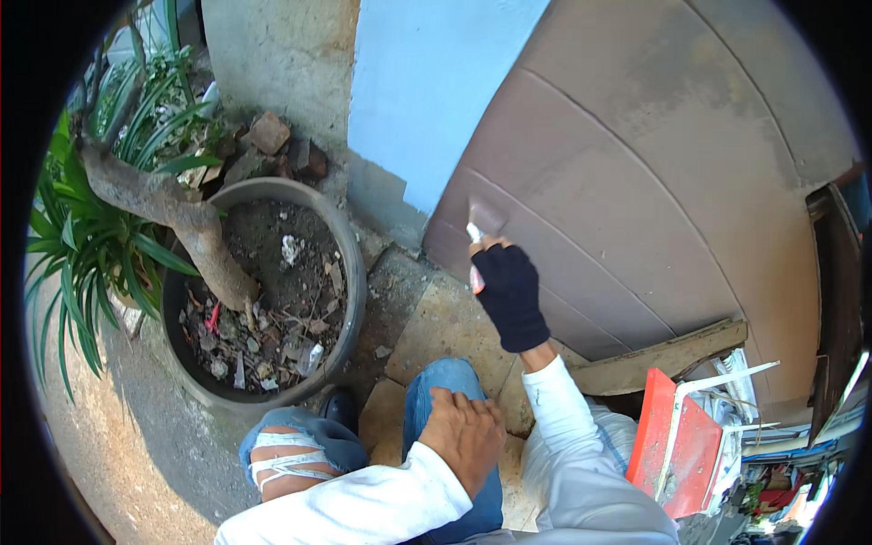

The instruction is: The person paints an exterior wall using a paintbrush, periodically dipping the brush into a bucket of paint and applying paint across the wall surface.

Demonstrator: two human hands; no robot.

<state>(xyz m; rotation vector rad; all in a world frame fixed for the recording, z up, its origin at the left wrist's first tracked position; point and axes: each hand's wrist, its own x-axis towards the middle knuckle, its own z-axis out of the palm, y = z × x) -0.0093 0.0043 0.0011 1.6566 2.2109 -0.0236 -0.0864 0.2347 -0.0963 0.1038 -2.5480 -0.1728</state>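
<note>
My right hand, in a black fingerless glove, grips the handle of a paintbrush. The bristle end lies against the lower part of a brown-painted wall, near its border with a light blue wall section. Around the brush tip the brown looks wet. Bare, my left hand rests on the knee of my blue jeans with nothing visible in it.
A large round plant pot with a thick-stemmed plant stands at left, broken bricks behind it. At right are a wooden plank, a red object with pale metal legs and a white sack. Tiles border the wall.
</note>
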